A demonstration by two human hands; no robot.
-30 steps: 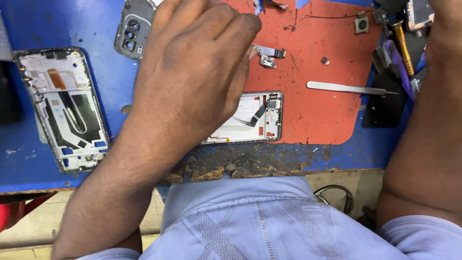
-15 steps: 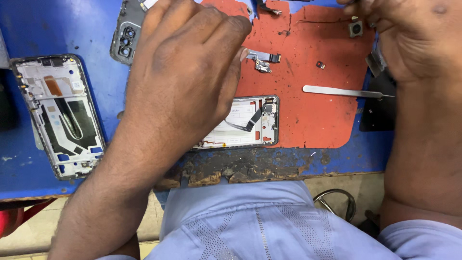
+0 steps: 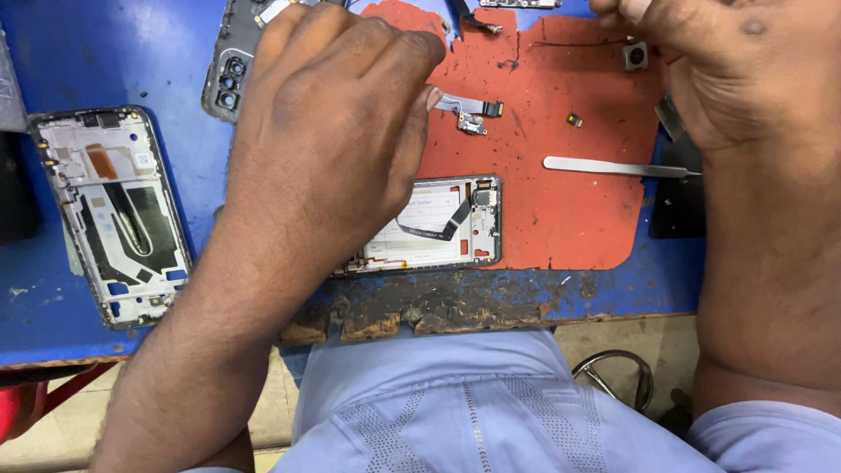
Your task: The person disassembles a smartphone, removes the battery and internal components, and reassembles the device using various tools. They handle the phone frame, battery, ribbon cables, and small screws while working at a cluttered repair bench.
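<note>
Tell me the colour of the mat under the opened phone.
The mat is orange-red, lying on a blue bench; head view.

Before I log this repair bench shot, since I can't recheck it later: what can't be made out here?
Head view only:
- Opened phone: its left part is hidden under the left hand.
- Right hand: fingertips cut off by the top edge, so any grip is unknowable.
- Metal spudger: its right end runs under the right hand.
- Small part on the red mat: too small to identify.

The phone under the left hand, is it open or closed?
Open. The phone lies on the red mat with no back cover: its inner frame and a black flex strip show beside the left hand.
</note>
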